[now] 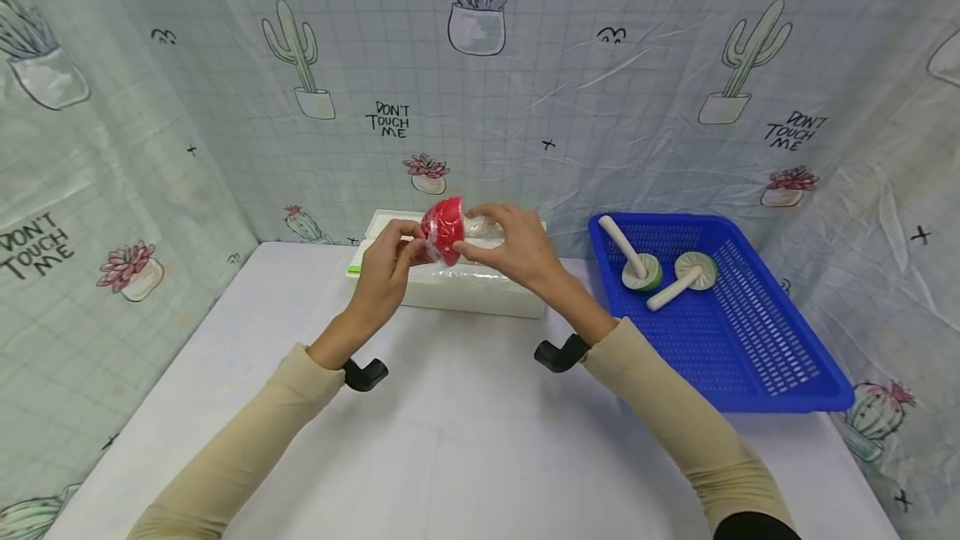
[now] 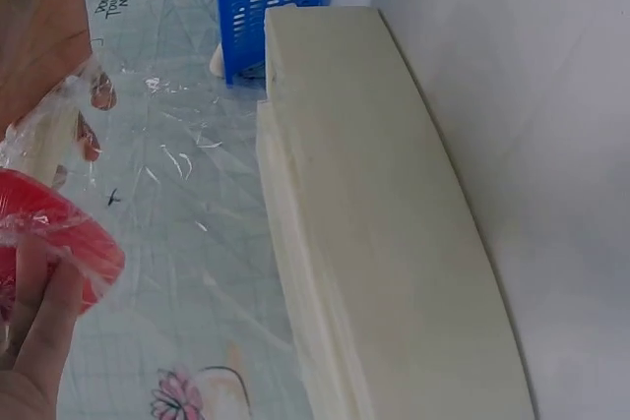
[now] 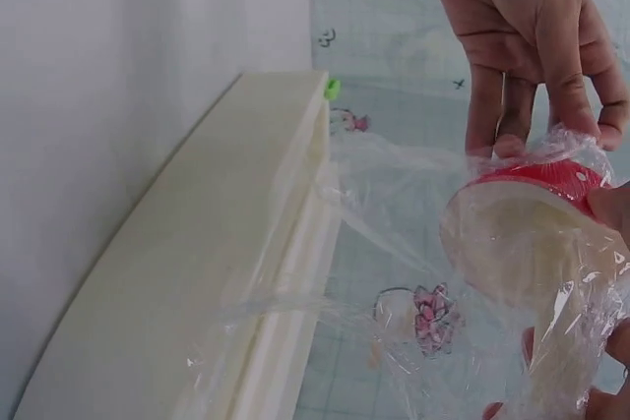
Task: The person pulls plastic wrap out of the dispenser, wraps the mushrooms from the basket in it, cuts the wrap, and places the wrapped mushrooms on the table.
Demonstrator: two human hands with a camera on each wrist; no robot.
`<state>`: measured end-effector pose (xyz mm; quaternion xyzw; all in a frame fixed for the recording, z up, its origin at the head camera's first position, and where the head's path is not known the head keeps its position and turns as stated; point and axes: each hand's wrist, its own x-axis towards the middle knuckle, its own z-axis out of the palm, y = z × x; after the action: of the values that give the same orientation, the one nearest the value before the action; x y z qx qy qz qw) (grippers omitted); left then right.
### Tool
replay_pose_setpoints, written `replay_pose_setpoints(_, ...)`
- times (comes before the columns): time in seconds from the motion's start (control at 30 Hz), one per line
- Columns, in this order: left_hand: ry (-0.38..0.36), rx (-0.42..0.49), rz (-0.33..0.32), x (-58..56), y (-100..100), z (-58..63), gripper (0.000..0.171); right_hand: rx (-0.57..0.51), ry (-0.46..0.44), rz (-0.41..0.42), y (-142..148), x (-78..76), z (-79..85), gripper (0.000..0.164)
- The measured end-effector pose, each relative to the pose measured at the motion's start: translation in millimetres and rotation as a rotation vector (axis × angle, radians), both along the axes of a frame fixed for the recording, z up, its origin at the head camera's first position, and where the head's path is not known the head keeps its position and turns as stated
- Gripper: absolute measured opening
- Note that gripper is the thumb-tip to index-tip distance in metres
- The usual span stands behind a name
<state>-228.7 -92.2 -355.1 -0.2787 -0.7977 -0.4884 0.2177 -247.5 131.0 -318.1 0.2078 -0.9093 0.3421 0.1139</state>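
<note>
Above the table, both hands hold a toy mushroom with a red cap [image 1: 446, 230] and a pale stem [image 3: 556, 341], lying sideways. Clear plastic film [image 3: 566, 317] wraps cap and stem, and loose film trails off it. The left hand [image 1: 382, 273] pinches the film-covered cap from its rounded side. With thumb and fingers, the right hand [image 1: 527, 250] grips the cap's rim on the stem side. Just behind and below the hands stands a long white box [image 1: 472, 298], a film dispenser by its look, with a green piece [image 1: 354, 269] at its left end.
To the right, a blue plastic basket [image 1: 813, 394] holds two toy mushrooms with green-edged caps, one mushroom [image 1: 641, 272] leaning stem-up on the back wall, the other mushroom [image 1: 699, 272] lying beside it. A patterned curtain [image 1: 547, 90] hangs behind the white table [image 1: 450, 423].
</note>
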Motion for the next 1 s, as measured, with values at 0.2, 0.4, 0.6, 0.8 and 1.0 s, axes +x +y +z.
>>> replay_pose_setpoints(0.2,0.038,-0.028,0.071,0.1,4,0.1,0.019,0.034,0.047,-0.002,-4,2.7,-3.6,0.054)
replay_pose_setpoints(0.4,0.020,-0.024,0.106,-3.3,5,-0.3,0.024,0.061,0.097,0.005,-6,4.4,-4.9,0.058)
replay_pose_setpoints(0.6,-0.172,0.203,0.007,-12.5,-4,6.1,0.029,0.085,0.111,0.010,-5,4.4,-4.4,0.060)
replay_pose_setpoints(0.8,-0.174,0.181,0.017,-17.0,-19,13.6,0.016,0.088,0.082,0.015,-5,3.3,-1.7,0.064)
replay_pose_setpoints(1.0,-0.168,0.128,-0.110,-14.9,-29,21.4,0.020,0.010,-0.008,0.013,-3,-0.2,7.6,0.060)
